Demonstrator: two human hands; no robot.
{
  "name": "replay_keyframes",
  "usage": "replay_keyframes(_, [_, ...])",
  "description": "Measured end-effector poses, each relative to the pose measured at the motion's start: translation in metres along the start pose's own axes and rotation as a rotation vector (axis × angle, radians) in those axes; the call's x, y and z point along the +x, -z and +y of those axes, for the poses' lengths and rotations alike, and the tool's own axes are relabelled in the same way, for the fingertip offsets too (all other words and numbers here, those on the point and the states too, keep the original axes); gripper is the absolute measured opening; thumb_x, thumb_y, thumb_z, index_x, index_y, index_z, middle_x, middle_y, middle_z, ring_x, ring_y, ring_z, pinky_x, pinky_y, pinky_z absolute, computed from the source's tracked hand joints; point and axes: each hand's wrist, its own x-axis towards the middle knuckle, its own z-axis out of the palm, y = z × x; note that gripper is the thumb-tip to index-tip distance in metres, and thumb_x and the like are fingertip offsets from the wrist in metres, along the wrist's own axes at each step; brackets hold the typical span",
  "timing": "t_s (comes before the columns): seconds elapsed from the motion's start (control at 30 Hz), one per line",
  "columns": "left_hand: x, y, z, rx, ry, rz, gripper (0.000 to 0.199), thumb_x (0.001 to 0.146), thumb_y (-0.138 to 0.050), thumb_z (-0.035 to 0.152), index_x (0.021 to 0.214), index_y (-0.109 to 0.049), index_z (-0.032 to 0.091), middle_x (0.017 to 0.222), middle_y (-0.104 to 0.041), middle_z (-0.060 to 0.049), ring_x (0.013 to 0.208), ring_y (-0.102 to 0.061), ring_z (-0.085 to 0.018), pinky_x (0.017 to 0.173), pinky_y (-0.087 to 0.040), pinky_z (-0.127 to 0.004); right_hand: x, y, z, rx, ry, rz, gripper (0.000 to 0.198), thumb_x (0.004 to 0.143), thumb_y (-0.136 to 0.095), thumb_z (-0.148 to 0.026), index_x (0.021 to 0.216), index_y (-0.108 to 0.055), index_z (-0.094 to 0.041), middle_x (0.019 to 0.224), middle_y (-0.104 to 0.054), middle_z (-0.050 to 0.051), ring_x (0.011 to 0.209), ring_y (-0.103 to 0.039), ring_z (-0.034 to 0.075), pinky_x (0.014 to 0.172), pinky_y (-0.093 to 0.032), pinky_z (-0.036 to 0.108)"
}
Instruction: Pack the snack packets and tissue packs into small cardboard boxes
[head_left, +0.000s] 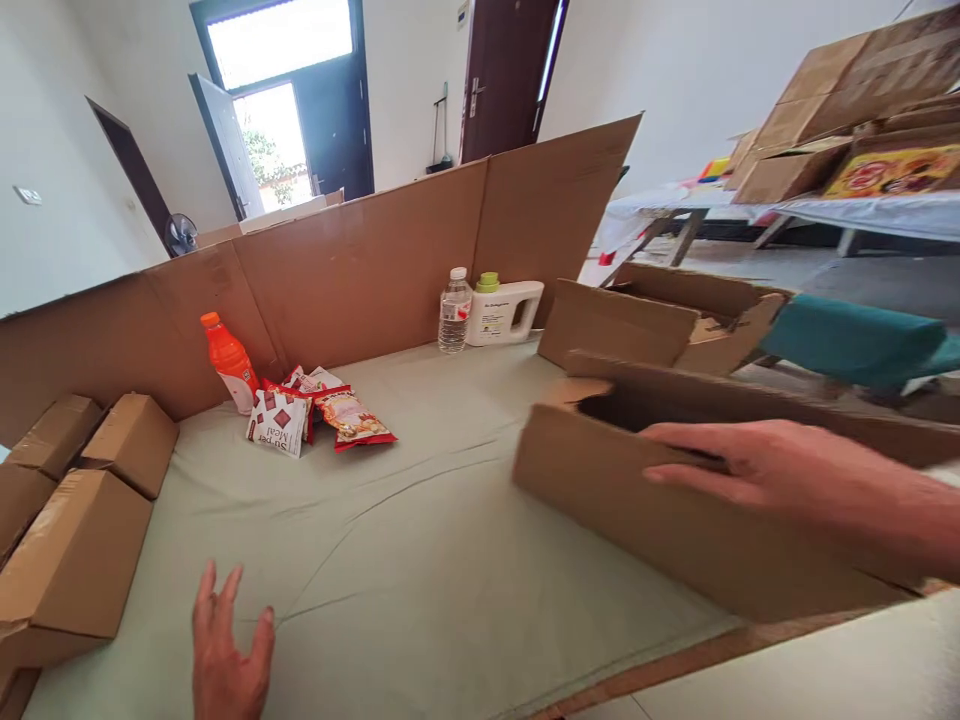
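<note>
My right hand grips the near wall of an open cardboard box at the right of the table. Its thumb lies against the outer face, and the other fingers reach over the rim, partly hidden. The inside of this box is dark. At the lower left, my left hand is held near the table's green cloth, fingers apart and nothing in them. Closed cardboard boxes stand to its left. Farther back lie snack packets, beside an orange bottle.
A clear water bottle and a white jug with a green cap stand against the cardboard panel along the back. Another open box is behind the gripped one. Teal cloth shows at the right.
</note>
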Motion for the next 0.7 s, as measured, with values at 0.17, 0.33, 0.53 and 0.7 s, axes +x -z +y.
replay_keyframes(0.17, [-0.001,0.021,0.062,-0.144,-0.168,-0.088,0.054,0.102,-0.053,0.027,0.154,-0.040,0.028,0.164,-0.038,-0.016,0.149,-0.044,-0.034,0.110,-0.052,-0.057,0.023,-0.009,-0.158,0.040,0.353,-0.326,0.018,0.093,-0.055,-0.021,0.097,-0.073,-0.025,0.092,-0.077,0.009,0.082,-0.073,0.029,0.068,-0.051,0.037])
replay_keyframes(0.33, [0.009,0.054,0.090,-0.230,-0.372,-0.102,0.071,0.096,-0.054,0.016,0.161,-0.028,0.022,0.158,-0.047,-0.017,0.150,-0.043,-0.030,0.114,-0.051,-0.049,0.023,-0.016,-0.263,0.118,0.651,-0.430,0.008,0.088,-0.067,-0.013,0.089,-0.070,-0.020,0.085,-0.073,0.004,0.080,-0.070,0.021,0.069,-0.043,0.030])
replay_keyframes(0.53, [0.012,0.059,0.076,-0.291,-0.550,-0.106,0.054,0.082,-0.049,0.002,0.132,-0.056,0.022,0.113,-0.076,-0.009,0.119,-0.069,-0.025,0.108,-0.056,-0.047,0.056,-0.018,-0.250,0.612,0.527,-0.231,0.024,0.099,-0.059,-0.038,0.100,-0.076,-0.021,0.090,-0.076,0.005,0.081,-0.069,0.018,0.074,-0.050,0.028])
replay_keyframes(0.7, [0.011,0.055,0.084,-0.346,-0.517,-0.090,0.044,0.079,-0.047,0.002,0.116,-0.056,0.023,0.100,-0.077,-0.006,0.108,-0.072,-0.025,0.106,-0.054,-0.052,0.146,-0.060,-0.221,0.200,0.054,-0.191,0.035,0.103,-0.046,-0.035,0.120,-0.071,-0.018,0.118,-0.075,0.010,0.104,-0.070,0.022,0.089,-0.052,0.030])
